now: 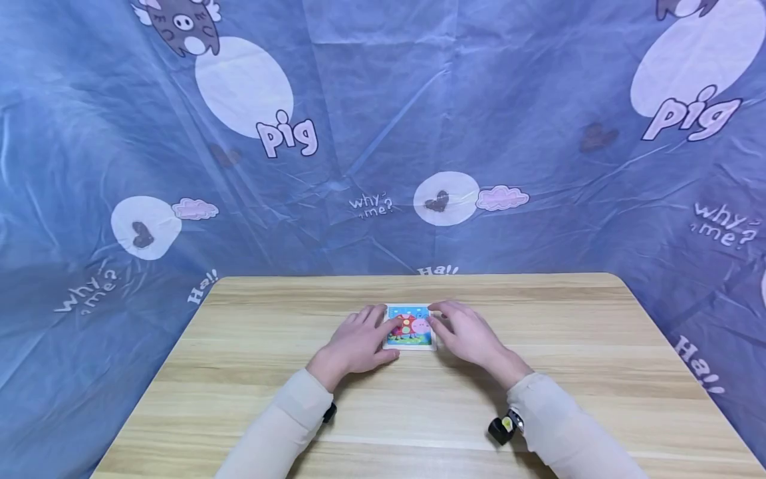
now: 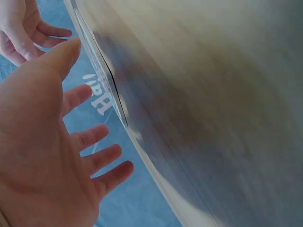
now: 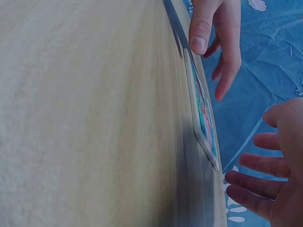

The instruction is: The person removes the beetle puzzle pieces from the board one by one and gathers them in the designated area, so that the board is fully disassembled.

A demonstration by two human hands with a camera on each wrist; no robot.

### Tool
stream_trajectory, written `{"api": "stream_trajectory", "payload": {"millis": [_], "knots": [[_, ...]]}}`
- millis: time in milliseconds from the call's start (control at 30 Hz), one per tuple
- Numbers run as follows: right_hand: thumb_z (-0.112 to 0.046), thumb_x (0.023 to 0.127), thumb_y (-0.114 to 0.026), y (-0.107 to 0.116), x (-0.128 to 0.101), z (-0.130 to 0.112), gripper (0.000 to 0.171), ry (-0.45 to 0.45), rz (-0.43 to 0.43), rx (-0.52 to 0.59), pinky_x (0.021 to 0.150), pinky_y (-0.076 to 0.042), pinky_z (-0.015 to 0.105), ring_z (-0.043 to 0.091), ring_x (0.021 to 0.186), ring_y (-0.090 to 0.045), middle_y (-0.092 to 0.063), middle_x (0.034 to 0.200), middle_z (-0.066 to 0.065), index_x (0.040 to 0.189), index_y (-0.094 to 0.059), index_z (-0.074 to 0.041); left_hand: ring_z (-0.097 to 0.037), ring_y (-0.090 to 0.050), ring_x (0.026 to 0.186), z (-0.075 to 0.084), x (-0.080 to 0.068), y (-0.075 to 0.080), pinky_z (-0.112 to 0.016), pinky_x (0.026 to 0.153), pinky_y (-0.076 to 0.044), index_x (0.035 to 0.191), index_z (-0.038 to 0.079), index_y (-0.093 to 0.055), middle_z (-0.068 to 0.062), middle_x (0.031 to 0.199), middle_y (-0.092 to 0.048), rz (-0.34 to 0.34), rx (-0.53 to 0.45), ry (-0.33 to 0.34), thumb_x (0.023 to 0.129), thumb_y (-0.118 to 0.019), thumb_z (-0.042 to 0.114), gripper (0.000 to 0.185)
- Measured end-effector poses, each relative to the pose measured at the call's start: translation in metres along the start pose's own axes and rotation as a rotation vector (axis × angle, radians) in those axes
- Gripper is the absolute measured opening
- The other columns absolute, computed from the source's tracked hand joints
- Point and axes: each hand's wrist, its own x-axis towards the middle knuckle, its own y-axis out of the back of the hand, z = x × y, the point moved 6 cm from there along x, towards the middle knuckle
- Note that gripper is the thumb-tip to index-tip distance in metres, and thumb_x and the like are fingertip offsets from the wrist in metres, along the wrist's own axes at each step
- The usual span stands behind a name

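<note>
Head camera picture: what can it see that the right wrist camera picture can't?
Only the head view shows the whole wooden table, both sleeves, the blue pig cloth behind, and the card's colourful picture from above.

Only the right wrist view shows the card edge-on, lying flat and thin on the wood, with the left hand's thumb at its far end.

Both show the left hand, the right hand, the card between them, the tabletop and some blue cloth. Both hands look open.
</note>
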Motion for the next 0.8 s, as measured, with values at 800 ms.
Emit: {"api": "stream_trajectory", "payload": {"millis": [800], "knots": [[-0.033,0.096,-0.055,-0.009,0.015,-0.002,0.032,-0.02,-0.035,0.09,0.089,-0.05,0.043,0.024,0.102,-0.065,-0.065,0.116,0.004,0.118,-0.064,-0.012,-0.039,-0.015,0.144,0.004,0.014,-0.011,-0.051,0.111,-0.023,0.151,0.039,-0.021,-0.014,0.159,-0.012,-0.126,0.008,0.104,0.09,-0.035,0.07,0.07]]}}
